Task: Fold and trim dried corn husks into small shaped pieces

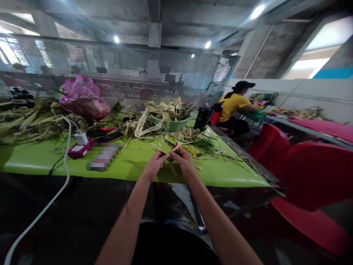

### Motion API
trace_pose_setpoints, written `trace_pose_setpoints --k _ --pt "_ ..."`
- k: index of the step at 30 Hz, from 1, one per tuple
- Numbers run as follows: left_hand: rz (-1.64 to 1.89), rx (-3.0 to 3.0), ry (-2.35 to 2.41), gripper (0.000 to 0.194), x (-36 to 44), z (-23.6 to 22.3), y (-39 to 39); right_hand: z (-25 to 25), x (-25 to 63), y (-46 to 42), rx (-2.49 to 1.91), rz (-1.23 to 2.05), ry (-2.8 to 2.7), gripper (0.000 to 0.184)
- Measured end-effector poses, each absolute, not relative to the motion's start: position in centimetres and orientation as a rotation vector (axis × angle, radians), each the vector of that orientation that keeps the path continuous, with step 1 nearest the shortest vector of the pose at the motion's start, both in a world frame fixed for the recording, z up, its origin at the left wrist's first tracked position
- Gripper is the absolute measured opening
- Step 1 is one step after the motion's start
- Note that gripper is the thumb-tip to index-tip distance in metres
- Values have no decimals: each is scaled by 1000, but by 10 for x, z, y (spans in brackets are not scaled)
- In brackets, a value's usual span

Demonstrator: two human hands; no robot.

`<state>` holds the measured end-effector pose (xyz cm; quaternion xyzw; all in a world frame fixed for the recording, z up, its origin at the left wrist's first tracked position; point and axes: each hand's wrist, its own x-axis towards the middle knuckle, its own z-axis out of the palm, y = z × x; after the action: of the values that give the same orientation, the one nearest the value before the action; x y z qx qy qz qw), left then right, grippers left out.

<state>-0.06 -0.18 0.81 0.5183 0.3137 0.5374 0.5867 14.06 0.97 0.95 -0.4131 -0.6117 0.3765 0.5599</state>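
My left hand (156,164) and my right hand (184,161) meet over the front edge of the green table (132,171). The fingertips of both pinch a thin pale strip of dried husk (160,149), its ends sticking up and outward and a darker bit hanging below. How it is folded or knotted between the fingers is too small to make out. Just behind my right hand lies a yellow loop (191,150), perhaps a scissors handle, with a small red piece (176,144) near it. A heap of fine green fibres (205,146) lies to the right.
A green basket (176,126) full of dried husks stands behind my hands. To the left are a pink plastic bag (84,97), a husk pile (30,123), a dark phone (109,137) and a plugged-in charger (81,138) with white cable. Red chairs (311,173) and a seated person (234,106) are right.
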Motion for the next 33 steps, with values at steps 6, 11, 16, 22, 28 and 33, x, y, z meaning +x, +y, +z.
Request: trace_pose_setpoints --k 6,11,16,22,28,33 --pt "1250 1230 730 28 1 5 -1 8 141 10 -962 891 -1407 23" --pt "1209 1265 710 30 2 5 -3 4 143 12 -979 861 -1392 22" --pt "1159 1234 631 31 4 8 -6 3 141 12 -974 856 -1360 21" --pt "1267 1142 750 28 0 6 2 10 143 12 -967 852 -1319 24" --pt "1332 868 740 31 -7 9 11 11 146 12 -992 913 -1391 34" --pt "1356 843 717 32 -7 7 12 6 145 15 -1014 914 -1419 31"
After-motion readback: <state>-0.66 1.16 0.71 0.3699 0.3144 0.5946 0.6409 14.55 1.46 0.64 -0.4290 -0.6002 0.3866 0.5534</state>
